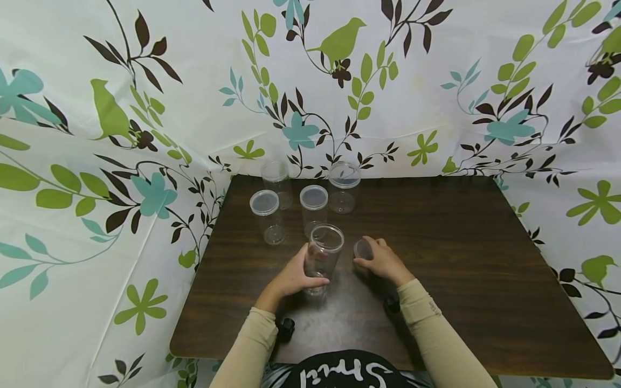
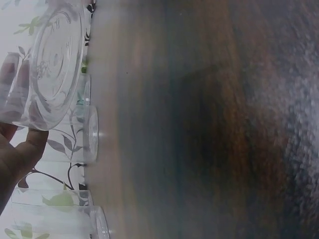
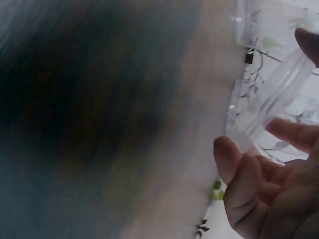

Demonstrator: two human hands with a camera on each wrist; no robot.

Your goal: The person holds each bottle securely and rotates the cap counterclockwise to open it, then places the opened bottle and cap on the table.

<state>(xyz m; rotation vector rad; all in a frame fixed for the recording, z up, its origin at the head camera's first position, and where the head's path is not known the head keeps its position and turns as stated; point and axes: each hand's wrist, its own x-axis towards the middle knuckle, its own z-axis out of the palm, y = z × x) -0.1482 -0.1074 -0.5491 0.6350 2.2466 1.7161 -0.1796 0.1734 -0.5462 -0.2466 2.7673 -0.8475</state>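
My left hand (image 1: 297, 276) grips a clear plastic jar (image 1: 322, 261) around its side, its top uncovered. In the left wrist view, the jar's round underside (image 2: 56, 62) shows, so the jar is lifted off the table. A short way to the right, my right hand (image 1: 385, 262) pinches a round translucent lid (image 1: 361, 249) by its rim. The right wrist view has the lid (image 3: 279, 92) standing tilted between thumb and fingers, apart from the jar.
Several lidded clear jars stand beyond my hands: a front-left jar (image 1: 268, 218), one just behind the held jar (image 1: 313, 207), a back-left jar (image 1: 276, 183) and a back-right jar (image 1: 343, 188). The dark wooden table (image 1: 466, 269) extends right. A patterned cloth (image 1: 189, 97) hangs behind.
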